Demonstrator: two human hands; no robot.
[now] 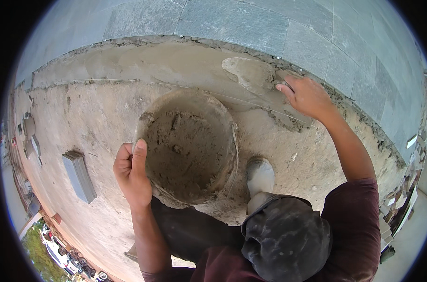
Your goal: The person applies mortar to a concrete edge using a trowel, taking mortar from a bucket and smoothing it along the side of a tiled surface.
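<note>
My left hand point(134, 176) is closed over the left rim of a round bucket point(235, 141), thumb on top. Grey-brown wet mortar point(185, 145) lies inside the bucket. Out to the right, my right hand point(307, 97) is closed round the handle of a trowel point(251, 74), whose handle is mostly hidden by the fingers. The mortar-smeared blade lies on a smoothed mortar strip point(143, 61), close to the edge of the grey stone tiles point(232, 26).
A thin string line point(114, 80) runs along the strip's near side. On the rough ground at left stands a stack of grey tiles point(79, 176). A pale shoe point(260, 175) is right of the bucket. Tile pieces point(401, 202) lie at far right; vehicles point(60, 251) show at lower left.
</note>
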